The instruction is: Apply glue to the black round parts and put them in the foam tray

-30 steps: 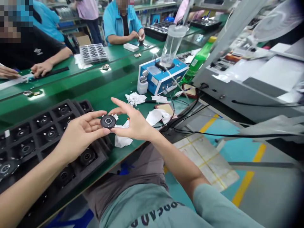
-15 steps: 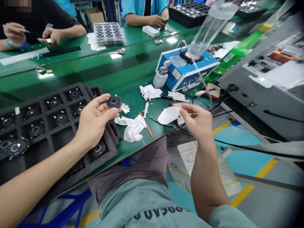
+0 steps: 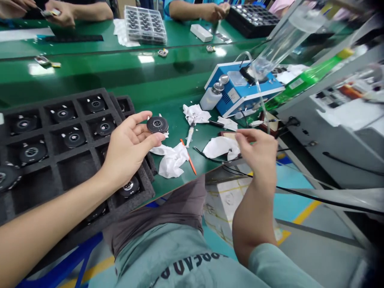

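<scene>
In the head view, the left hand (image 3: 129, 140) pinches a round black watch back (image 3: 157, 125) by its edge, with the thumb on the near side and the fingers on the left. The watch back is up over the green desk (image 3: 168, 92), and the side with a ring and little dots faces up. The two hands are well apart. The right hand (image 3: 258, 148) is over the right side of the desk, near a flat white wipe (image 3: 220, 147). Its thumb and finger are close together, but I cannot tell if they touch or hold anything.

On the left is a black foam tray (image 3: 76, 168) with square holes. Many of the holes have more round watch parts (image 3: 96, 104) in them. Between the hands are a crumpled wipe (image 3: 172, 162), an orange stick (image 3: 189, 160) just beside it, and a small syringe (image 3: 190, 134). The syringe's far end touches a crumpled paper (image 3: 196, 113).

Farther off, a white pump bottle (image 3: 211, 98) is next to a blue machine (image 3: 237, 96). A green bottle (image 3: 315, 76) leans on the right. At the far side, a clear box (image 3: 145, 25) is full of small parts, and a co-worker's hands (image 3: 217, 12) are near a white box (image 3: 201, 33).
</scene>
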A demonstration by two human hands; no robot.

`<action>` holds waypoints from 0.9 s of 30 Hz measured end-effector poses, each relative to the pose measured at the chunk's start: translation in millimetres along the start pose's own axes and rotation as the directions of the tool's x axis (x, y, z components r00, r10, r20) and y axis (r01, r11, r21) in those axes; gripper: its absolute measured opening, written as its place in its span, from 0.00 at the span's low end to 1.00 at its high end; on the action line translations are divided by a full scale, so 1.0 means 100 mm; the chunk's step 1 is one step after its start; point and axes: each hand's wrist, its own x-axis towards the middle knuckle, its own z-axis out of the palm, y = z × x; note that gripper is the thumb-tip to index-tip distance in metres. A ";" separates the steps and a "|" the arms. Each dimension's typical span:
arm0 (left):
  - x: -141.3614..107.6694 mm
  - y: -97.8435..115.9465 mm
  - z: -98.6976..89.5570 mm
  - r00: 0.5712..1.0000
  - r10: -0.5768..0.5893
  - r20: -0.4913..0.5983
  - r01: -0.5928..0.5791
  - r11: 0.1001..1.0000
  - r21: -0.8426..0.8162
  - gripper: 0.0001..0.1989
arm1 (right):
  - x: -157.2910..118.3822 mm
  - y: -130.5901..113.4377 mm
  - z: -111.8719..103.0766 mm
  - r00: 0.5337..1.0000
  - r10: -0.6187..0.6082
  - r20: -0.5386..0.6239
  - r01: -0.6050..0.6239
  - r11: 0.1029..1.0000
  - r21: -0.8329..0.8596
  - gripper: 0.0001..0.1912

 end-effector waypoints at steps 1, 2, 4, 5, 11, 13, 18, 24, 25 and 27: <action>0.00 0.00 0.00 1.000 0.000 0.001 0.000 1.000 0.001 0.29 | 0.05 0.09 -0.09 0.999 0.040 -0.026 -0.041 0.998 -0.050 0.14; 0.01 0.00 0.00 1.000 -0.002 0.005 0.002 1.000 0.003 0.29 | 0.09 0.17 -0.16 0.997 0.069 -0.035 -0.072 0.993 -0.089 0.14; 0.02 -0.01 0.00 1.000 -0.002 0.010 0.002 1.000 0.008 0.29 | 0.10 0.26 -0.27 0.995 0.100 -0.022 -0.102 0.985 -0.139 0.14; 0.02 -0.01 0.00 1.000 0.001 0.011 -0.001 1.000 0.010 0.29 | 0.09 0.28 -0.29 0.994 0.111 -0.011 -0.111 0.982 -0.154 0.14; 0.04 -0.04 -0.01 1.000 0.027 -0.002 -0.027 0.999 0.023 0.28 | -0.21 0.34 -0.24 0.978 0.195 0.069 -0.179 0.965 -0.192 0.14; 0.05 -0.05 -0.01 1.000 0.030 0.005 -0.030 0.999 0.025 0.28 | -0.31 0.37 -0.18 0.969 0.223 0.105 -0.201 0.962 -0.185 0.16; 0.06 -0.04 -0.01 0.998 0.055 0.003 -0.055 0.997 0.046 0.28 | -0.39 0.43 0.03 0.956 0.276 0.097 -0.259 0.953 -0.158 0.16; 0.03 0.02 0.02 1.000 0.026 -0.006 -0.025 0.997 0.071 0.27 | -0.29 0.47 0.11 0.947 0.313 0.071 -0.313 0.950 -0.006 0.12; 0.02 0.02 0.03 1.000 0.026 -0.007 -0.025 0.997 0.070 0.26 | -0.25 0.47 0.08 0.947 0.312 0.083 -0.316 0.948 0.041 0.11; 0.02 0.03 0.03 1.000 0.021 -0.009 -0.021 0.997 0.075 0.25 | -0.14 0.49 -0.01 0.943 0.311 0.122 -0.327 0.934 0.145 0.09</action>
